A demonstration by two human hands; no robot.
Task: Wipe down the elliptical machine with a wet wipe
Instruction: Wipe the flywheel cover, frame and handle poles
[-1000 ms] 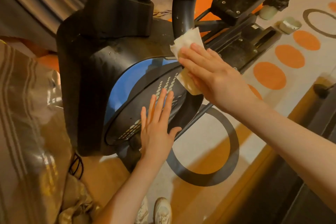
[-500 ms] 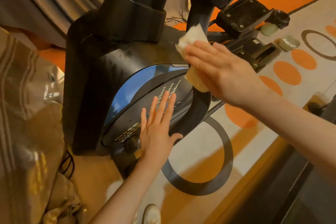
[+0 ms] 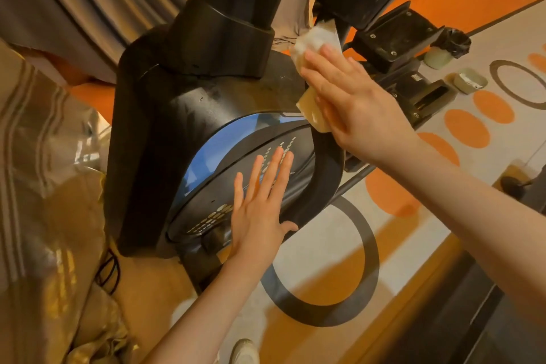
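Note:
The black elliptical machine (image 3: 183,115) fills the middle of the view, with a blue and black flywheel cover and a thick upright post. My right hand (image 3: 351,100) lies flat with straight fingers on a white wet wipe (image 3: 314,38) and presses it against the housing's upper right side, beside a curved black arm. Part of the wipe shows above my fingertips and part below my palm. My left hand (image 3: 260,204) rests flat on the dotted black flywheel cover (image 3: 236,186), fingers straight and spread.
A gold curtain (image 3: 44,186) hangs close on the left, with a black cable (image 3: 109,272) at its foot. The machine's pedal (image 3: 396,35) and rail extend to the upper right. Two small containers (image 3: 469,80) sit on the patterned orange and grey floor. A white shoe (image 3: 245,352) shows below.
My right hand has slid the wipe upward along the housing toward the post. My left hand has stayed on the flywheel cover. The camera has moved closer.

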